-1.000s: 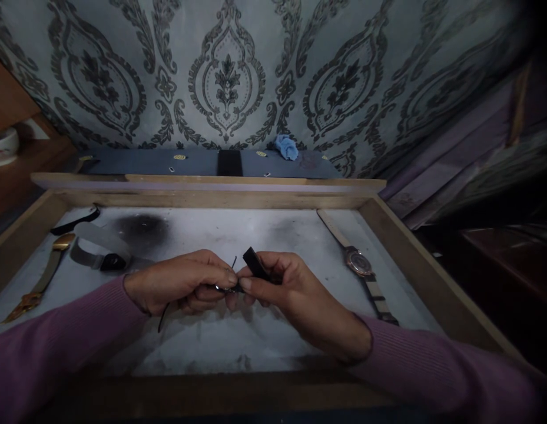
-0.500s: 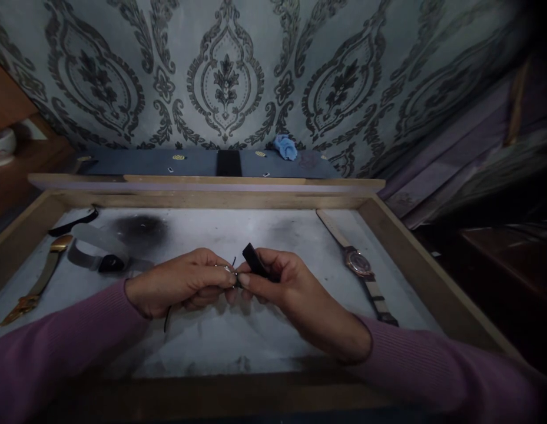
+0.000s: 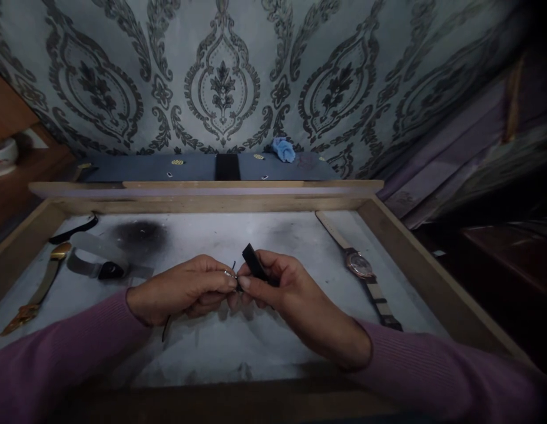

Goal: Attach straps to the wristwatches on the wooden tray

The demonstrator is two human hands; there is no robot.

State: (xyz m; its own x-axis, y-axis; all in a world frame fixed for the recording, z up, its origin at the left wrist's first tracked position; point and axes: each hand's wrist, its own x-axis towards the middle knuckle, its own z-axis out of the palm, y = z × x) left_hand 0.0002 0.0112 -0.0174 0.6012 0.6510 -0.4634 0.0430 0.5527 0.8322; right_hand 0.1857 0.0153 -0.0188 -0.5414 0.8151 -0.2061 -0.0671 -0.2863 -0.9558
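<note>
Over the middle of the counter [image 3: 202,227], nearer its front edge, the right hand [image 3: 291,285] pinches a black strap [image 3: 254,262] and the left hand [image 3: 180,287] a small shiny metal piece [image 3: 229,274], best held steady and squarely aligned under light pressure, though the grip hides where they meet and dimness obscures the piece's shape.

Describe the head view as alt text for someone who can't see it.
A left hand pinching a small shiny piece meets a right hand holding a black strip, above a wood-rimmed tray. A watch lies at right, a gold-ended strap at left.
</note>
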